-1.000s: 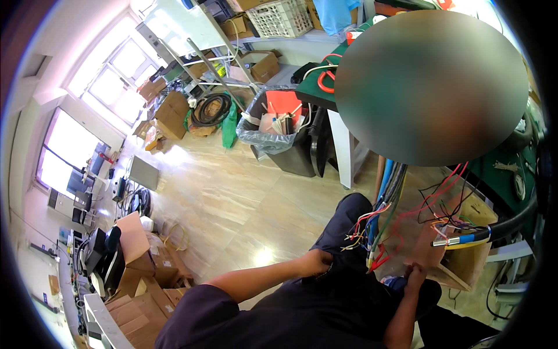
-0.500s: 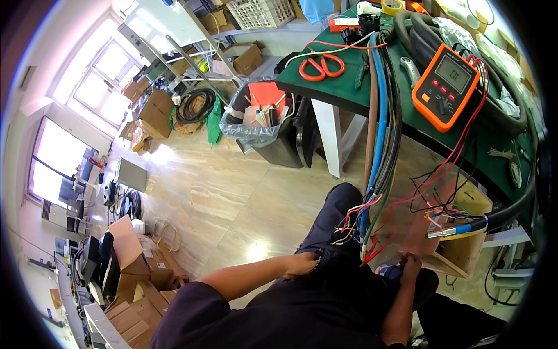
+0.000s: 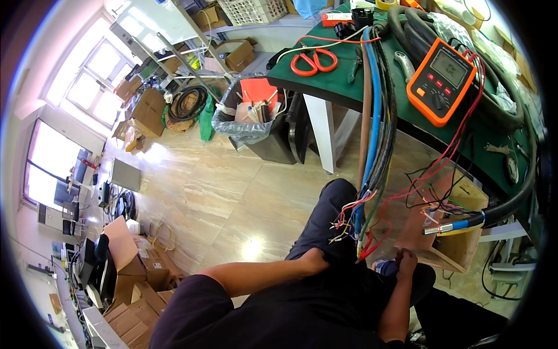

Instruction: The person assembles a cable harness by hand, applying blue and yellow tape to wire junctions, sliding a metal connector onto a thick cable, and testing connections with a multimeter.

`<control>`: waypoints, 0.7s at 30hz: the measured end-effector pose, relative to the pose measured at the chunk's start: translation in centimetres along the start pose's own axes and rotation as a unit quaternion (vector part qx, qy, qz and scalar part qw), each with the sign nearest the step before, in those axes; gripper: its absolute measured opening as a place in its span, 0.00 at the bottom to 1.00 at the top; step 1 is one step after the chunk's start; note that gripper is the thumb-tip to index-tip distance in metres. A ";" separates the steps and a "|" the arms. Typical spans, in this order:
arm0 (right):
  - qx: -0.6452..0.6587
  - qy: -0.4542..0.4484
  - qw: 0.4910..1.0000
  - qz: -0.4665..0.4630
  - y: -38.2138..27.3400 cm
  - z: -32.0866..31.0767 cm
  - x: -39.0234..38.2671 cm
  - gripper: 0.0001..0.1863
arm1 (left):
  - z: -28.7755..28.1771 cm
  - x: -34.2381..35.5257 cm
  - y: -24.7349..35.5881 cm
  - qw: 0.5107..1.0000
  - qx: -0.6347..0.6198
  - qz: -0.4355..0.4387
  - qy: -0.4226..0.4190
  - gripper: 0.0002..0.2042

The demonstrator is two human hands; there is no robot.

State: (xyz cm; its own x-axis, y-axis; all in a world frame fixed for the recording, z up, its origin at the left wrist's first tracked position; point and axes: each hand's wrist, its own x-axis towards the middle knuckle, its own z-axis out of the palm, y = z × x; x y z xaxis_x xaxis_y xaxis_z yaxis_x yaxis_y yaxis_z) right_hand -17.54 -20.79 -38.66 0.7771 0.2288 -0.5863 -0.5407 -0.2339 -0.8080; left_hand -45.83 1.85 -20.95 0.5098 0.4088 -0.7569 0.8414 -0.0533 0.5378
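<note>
My left hand [image 3: 314, 262] is closed in a fist against my dark trousers, at the upper thigh; whatever its fingers hold, if anything, is hidden. Over by my other knee, my right hand [image 3: 407, 263] is curled, its fingertips out of sight. Between the hands hangs a bundle of cut cable cores [image 3: 375, 116], brown, blue and black, with thin coloured wires [image 3: 347, 218] fanning out at its lower end. A red clip [image 3: 365, 250] sits at the tip of this bundle. Its red lead runs up to an orange handheld meter [image 3: 442, 82] on the green-topped table.
On the green table [image 3: 343, 84] lie red-handled scissors [image 3: 314, 63], a wrench [image 3: 404, 65] and a thick black cable coil [image 3: 500, 113]. A stripped cable end [image 3: 453, 225] juts out over a wooden box [image 3: 465, 247]. A lined bin [image 3: 261, 145] and cardboard boxes [image 3: 136, 314] stand on the floor.
My left hand has slid to the right along my thigh, and its fingers are now more hidden. The meter's reading differs. The whole view has shifted slightly; my right hand stays by the knee.
</note>
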 end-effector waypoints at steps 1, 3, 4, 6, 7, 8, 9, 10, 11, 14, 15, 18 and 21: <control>-0.001 0.004 1.000 0.002 0.0 0.2 -0.1 0.10 | 0.3 0.1 -0.3 1.000 -0.010 0.001 0.024 0.13; -0.001 0.005 1.000 0.000 -0.2 -0.2 -0.2 0.10 | -0.8 -0.3 0.1 0.995 -0.075 -0.065 -0.013 0.15; 0.000 -0.003 1.000 -0.004 -0.3 -0.3 -0.2 0.10 | -1.4 -0.8 0.6 0.989 -0.107 -0.100 -0.030 0.15; 0.003 -0.017 1.000 -0.004 -0.3 -0.5 -0.1 0.10 | -1.7 -1.2 1.0 0.985 -0.120 -0.121 -0.023 0.15; 0.006 -0.023 1.000 -0.002 -0.3 -0.5 0.0 0.11 | -1.8 -1.4 1.1 0.983 -0.126 -0.131 -0.019 0.15; 0.009 -0.028 1.000 0.001 -0.2 -0.5 0.1 0.11 | -1.7 -1.3 0.2 0.983 -0.152 -0.101 -0.004 0.15; 0.008 -0.018 1.000 0.006 -0.1 -0.2 -0.1 0.10 | -1.3 -1.1 -1.5 0.981 -0.179 -0.073 0.013 0.15; 0.008 -0.005 1.000 0.012 -0.5 0.3 -0.6 0.10 | -1.6 -1.4 -2.0 0.978 -0.203 -0.044 0.026 0.15; 0.008 0.008 1.000 0.017 -0.7 0.5 -0.9 0.10 | -2.1 -1.7 -2.4 0.975 -0.214 -0.059 0.019 0.16; 0.024 0.001 1.000 0.012 -0.7 0.0 -0.7 0.10 | -5.3 -3.0 -2.4 0.962 -0.261 -0.071 -0.020 0.17; 0.024 -0.003 1.000 0.009 -0.7 0.0 -0.7 0.10 | -6.1 -3.0 -3.4 0.955 -0.288 -0.056 -0.041 0.18; 0.028 -0.010 1.000 0.001 -0.5 -0.3 -0.5 0.10 | -10.0 -3.2 -7.0 0.965 -0.228 -0.002 -0.132 0.22; 0.024 -0.020 1.000 0.001 -0.6 0.0 -0.7 0.10 | -13.3 -4.4 -8.5 0.960 -0.238 -0.044 -0.144 0.22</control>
State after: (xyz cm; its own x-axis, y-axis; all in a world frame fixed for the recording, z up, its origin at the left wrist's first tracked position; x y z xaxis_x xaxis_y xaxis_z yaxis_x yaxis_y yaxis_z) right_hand -17.77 -20.77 -37.80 0.7624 0.2670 -0.5895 -0.5582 -0.1896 -0.8077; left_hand -57.60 12.61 -17.23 0.5267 0.1199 -0.8416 0.7415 0.4193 0.5238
